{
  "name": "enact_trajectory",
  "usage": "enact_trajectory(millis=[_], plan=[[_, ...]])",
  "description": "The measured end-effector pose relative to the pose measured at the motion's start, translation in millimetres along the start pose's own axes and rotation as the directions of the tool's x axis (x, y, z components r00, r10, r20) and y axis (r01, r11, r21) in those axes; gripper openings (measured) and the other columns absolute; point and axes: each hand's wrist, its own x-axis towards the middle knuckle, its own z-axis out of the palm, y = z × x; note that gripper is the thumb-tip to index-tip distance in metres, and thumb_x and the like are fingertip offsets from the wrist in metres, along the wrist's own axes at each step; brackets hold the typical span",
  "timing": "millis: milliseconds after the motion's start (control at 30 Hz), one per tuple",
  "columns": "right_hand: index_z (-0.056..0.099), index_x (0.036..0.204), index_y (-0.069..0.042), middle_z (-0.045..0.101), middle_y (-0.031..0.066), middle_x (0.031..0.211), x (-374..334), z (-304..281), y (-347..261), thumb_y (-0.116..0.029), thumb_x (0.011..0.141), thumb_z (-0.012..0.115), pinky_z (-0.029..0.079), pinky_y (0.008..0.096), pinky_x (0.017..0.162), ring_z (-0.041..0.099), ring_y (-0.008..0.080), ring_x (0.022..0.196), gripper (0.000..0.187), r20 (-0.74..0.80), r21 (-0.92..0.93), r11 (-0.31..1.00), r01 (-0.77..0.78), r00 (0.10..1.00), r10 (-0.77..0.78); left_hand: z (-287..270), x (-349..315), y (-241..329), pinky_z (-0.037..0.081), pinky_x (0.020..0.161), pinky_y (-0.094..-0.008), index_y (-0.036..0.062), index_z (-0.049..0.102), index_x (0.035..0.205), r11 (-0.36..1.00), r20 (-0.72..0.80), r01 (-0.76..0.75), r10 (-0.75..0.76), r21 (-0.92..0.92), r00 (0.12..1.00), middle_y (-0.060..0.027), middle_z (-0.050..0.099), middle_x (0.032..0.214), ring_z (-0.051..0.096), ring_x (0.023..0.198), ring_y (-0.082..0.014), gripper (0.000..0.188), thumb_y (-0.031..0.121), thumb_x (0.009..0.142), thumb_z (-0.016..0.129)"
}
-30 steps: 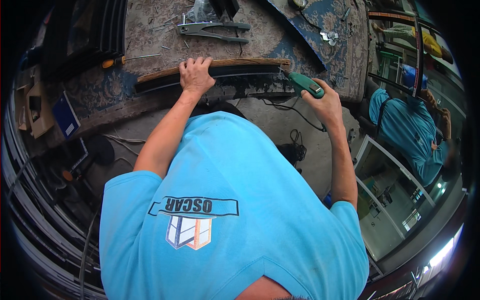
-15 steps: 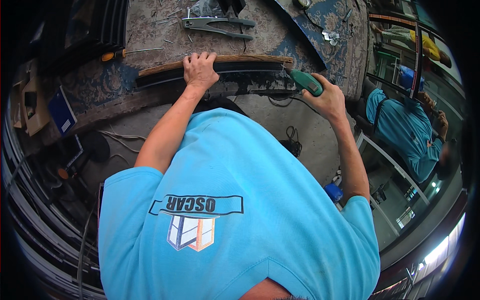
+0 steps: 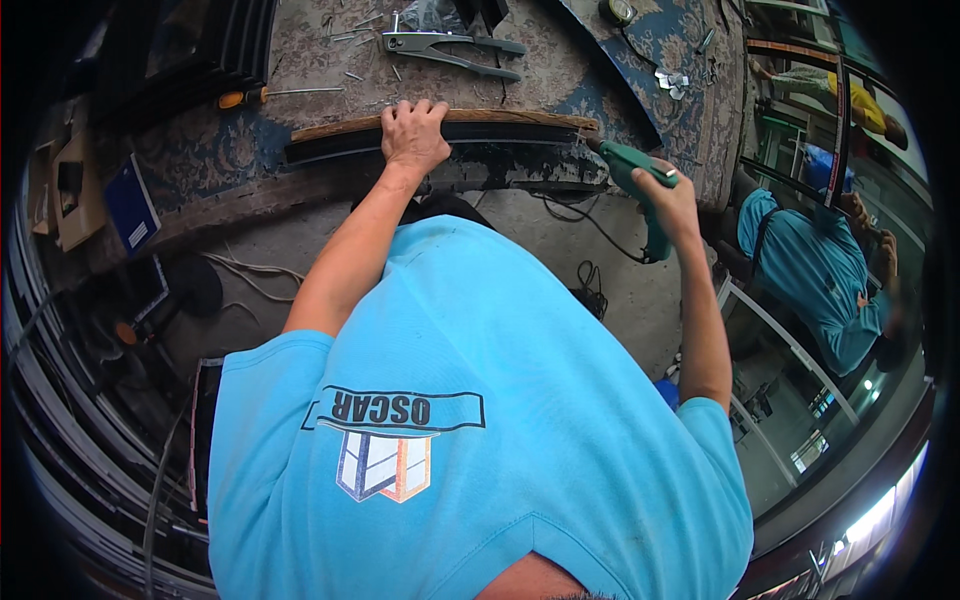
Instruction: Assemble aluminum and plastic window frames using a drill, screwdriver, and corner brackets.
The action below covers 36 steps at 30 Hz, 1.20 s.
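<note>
My left hand [image 3: 415,137] is closed over a wooden strip [image 3: 515,117] and the dark metal profile [image 3: 520,134] lying along its near side, at the front edge of the carpet-covered bench. In my right hand [image 3: 672,200] is a green corded power drill [image 3: 628,158], gripped by its handle. The drill's nose points left at the right end of the profile. Whether its tip touches the profile, I cannot tell. Part of the drill's handle hides behind my fingers.
Farther back on the bench [image 3: 340,20] lie a grey hand riveter [image 3: 440,46], scattered rivets and a long dark bar [image 3: 610,75]. A screwdriver [image 3: 245,98] lies at left, near stacked black profiles [image 3: 200,50]. Cables [image 3: 592,290] hang below the edge. Glass panels [image 3: 800,300] stand at right.
The drill has turned in my right hand, so its handle now hangs down toward me and more of its body shows. My left hand keeps its hold on the strip and profile.
</note>
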Motion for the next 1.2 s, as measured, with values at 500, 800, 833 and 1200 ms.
enact_trajectory(millis=[500, 800, 833, 1200], plan=[[0.070, 0.133, -0.005, 0.078, 0.0194, 0.106, -52, 29, -4, -0.046, 0.079, 0.082, 0.057, 0.0400, 0.090, 0.077, 0.0305, 0.099, 0.069, -0.177, -0.344, 0.937, 0.054, 0.977, -0.121, 1, -1, -2, 0.042, 0.100, -0.0465, 0.0239, 0.074, 0.121, 0.997, 0.049, -0.011, 0.007, 0.071, 0.999, -0.0008, 0.071, 0.112, 0.063, 0.109, -0.0260, 0.049, 0.022, 0.072, 0.078], [0.072, 0.130, -0.007, 0.079, 0.0178, 0.103, -51, 30, -7, -0.046, 0.077, 0.083, 0.058, 0.0397, 0.089, 0.077, 0.0288, 0.097, 0.067, -0.176, -0.319, 0.946, 0.057, 0.977, -0.118, 2, -3, -1, 0.041, 0.098, -0.0465, 0.0227, 0.075, 0.114, 0.999, -0.004, -0.016, 0.016, 0.050, 1.000, -0.0008, 0.071, 0.107, 0.062, 0.106, -0.0259, 0.042, 0.016, 0.073, 0.074], [0.072, 0.130, -0.007, 0.079, 0.0178, 0.103, -50, 30, -7, -0.046, 0.077, 0.083, 0.058, 0.0397, 0.089, 0.077, 0.0288, 0.097, 0.067, -0.176, -0.319, 0.946, 0.056, 0.977, -0.117, 3, -3, -2, 0.041, 0.098, -0.0464, 0.0228, 0.075, 0.115, 0.998, -0.007, -0.016, 0.016, 0.053, 1.000, -0.0008, 0.071, 0.107, 0.062, 0.106, -0.0256, 0.042, 0.016, 0.073, 0.073], [0.071, 0.130, -0.004, 0.078, 0.0185, 0.105, -40, 24, 3, -0.044, 0.079, 0.082, 0.058, 0.0388, 0.088, 0.077, 0.0288, 0.097, 0.066, -0.138, -0.228, 0.973, 0.038, 0.988, -0.071, 2, -1, -2, 0.041, 0.100, -0.0462, 0.0226, 0.075, 0.117, 0.999, 0.015, -0.015, 0.015, 0.038, 1.000, -0.0016, 0.071, 0.109, 0.062, 0.107, -0.0265, 0.045, 0.018, 0.071, 0.077]])
